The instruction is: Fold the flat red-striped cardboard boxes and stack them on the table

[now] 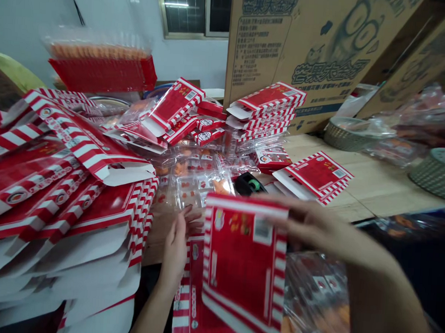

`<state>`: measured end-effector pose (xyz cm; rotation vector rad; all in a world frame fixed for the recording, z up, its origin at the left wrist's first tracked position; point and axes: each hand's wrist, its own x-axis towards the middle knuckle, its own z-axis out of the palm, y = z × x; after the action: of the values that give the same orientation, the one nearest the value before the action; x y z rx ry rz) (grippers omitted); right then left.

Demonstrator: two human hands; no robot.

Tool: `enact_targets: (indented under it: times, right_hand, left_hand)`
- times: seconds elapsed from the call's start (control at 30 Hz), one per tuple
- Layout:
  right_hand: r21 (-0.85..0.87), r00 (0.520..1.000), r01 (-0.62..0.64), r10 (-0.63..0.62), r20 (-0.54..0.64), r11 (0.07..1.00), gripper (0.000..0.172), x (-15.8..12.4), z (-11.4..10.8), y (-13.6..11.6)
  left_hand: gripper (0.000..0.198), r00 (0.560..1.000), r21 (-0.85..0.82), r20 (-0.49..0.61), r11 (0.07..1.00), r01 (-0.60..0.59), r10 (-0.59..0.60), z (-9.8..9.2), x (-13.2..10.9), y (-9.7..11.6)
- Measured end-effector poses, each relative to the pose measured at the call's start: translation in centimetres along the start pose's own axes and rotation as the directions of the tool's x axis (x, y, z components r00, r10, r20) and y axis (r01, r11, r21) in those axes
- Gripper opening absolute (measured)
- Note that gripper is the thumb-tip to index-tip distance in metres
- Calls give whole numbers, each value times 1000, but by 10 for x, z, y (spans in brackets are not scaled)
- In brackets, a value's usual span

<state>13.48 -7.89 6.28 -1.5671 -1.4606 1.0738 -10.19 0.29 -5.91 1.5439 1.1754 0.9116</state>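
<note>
Two hands raised, right hand (pixel 312 226) pinching red striped carton (pixel 244 272), left hand (pixel 174 251) open beside it

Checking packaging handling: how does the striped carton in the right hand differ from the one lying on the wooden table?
The red-and-white striped card carton stands nearly upright, gripped along its top edge by the right hand; the other striped carton lies flat on the wooden table. The held one looks bigger, being nearer the camera. Only the table one shows a white flap. Both share red panels, striped borders and a barcode label.
</note>
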Motion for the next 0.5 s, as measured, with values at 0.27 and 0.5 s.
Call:
enact_targets:
  times: [0.27, 0.5]
  right_hand:
    - [346, 796, 392, -126, -592, 852, 42, 127, -3, -77]
    - [245, 950, 311, -298, -91, 918, 39, 160, 83, -90]
  left_hand:
    - [21, 970, 373, 191, 903, -212, 149, 12, -5, -36]
    - [23, 950, 595, 293, 758, -268, 107, 18, -5, -27]
